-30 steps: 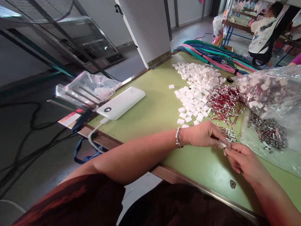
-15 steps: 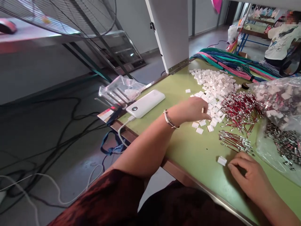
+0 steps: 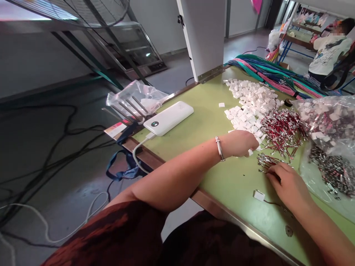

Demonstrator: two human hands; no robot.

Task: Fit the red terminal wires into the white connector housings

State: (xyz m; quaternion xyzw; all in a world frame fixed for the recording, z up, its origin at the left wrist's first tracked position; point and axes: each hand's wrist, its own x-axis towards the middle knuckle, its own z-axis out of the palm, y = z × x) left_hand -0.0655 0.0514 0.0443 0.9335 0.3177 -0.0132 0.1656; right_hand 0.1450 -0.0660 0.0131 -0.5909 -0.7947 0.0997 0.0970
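My left hand [image 3: 242,144] is closed with its fingertips down, pinching a small white plastic connector housing [image 3: 250,152] at the near edge of the housing pile [image 3: 249,98]. My right hand [image 3: 288,181] reaches over a neat row of short red wires with metal terminals [image 3: 263,161]. Its thumb and forefinger come together at the wires, and the fingers hide part of the row. Below it on the table lies a white housing [image 3: 259,195] with a dark red wire coming out of its side, passing by my right wrist.
A heap of red terminal wires [image 3: 283,129] sits beyond the row. Clear plastic bags [image 3: 330,118] of parts fill the right side. At left lie a white power bank [image 3: 169,117] and its cable. Long cable bundles [image 3: 266,75] run along the back; a person [image 3: 330,51] sits farther off.
My left hand has moved right and nearer, away from the pile's middle, with a housing in its fingers. My right hand has shifted forward from the lone housing onto the wire row.
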